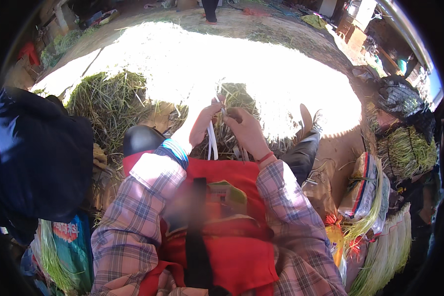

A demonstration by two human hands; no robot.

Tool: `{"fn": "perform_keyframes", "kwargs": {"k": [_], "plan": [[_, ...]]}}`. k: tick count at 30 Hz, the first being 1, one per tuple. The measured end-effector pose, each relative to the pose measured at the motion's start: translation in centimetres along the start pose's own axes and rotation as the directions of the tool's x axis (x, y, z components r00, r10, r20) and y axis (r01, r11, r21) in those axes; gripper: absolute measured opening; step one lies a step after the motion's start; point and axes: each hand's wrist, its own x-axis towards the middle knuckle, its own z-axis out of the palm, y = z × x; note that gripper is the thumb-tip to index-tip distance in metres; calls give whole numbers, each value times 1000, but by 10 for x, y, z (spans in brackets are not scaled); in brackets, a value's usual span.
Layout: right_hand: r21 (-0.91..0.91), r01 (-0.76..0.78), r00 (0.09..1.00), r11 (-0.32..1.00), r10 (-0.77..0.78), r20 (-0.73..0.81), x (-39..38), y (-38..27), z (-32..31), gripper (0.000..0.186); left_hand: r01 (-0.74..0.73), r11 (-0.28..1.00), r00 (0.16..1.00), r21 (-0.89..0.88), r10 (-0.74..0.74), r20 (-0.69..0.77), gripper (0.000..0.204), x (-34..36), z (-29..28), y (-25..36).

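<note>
My left hand (202, 123) is closed around a thin white stalk (211, 140), whose pale lengths hang below the fingers. Its upper end sticks out above my thumb, in strong glare. Against that upper part my right hand (246, 129) is pinched, the two sets of fingertips nearly touching. What exactly lies between the right fingertips is small and partly hidden, but the stalk runs up to them. Both hands are held above my lap, in front of a red apron (232, 172). Behind them lies loose green and straw-coloured leafy waste (108, 101).
A dark draped cloth (39, 153) bulks at my left. Tied green bundles (404, 153) and long pale-stemmed bundles (387, 254) lie at right, near a white sack (357, 190). Another bundle (52, 251) is at lower left. Far ahead stand another person's legs (210, 10).
</note>
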Motion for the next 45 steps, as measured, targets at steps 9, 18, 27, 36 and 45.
{"fn": "perform_keyframes", "kwargs": {"k": [9,18,27,36,45], "plan": [[486,-201,966,850,255,-47,37,46,31,14,-15,994,985,-107,-4,-172,30,47,11,-26],[-3,-327,907,945,313,-280,49,128,-9,19,47,948,954,-315,-136,-267,21,115,-21,-32],[668,-350,937,657,240,254,89,91,10,29,174,975,985,-138,-170,43,22,127,-12,-35],[978,-191,871,84,474,129,75,123,0,10,182,825,939,-535,-308,-154,25,127,-21,-52],[939,-205,826,276,564,15,-51,202,-109,15,-2,809,867,-588,-292,-404,25,140,-62,-47]]}}
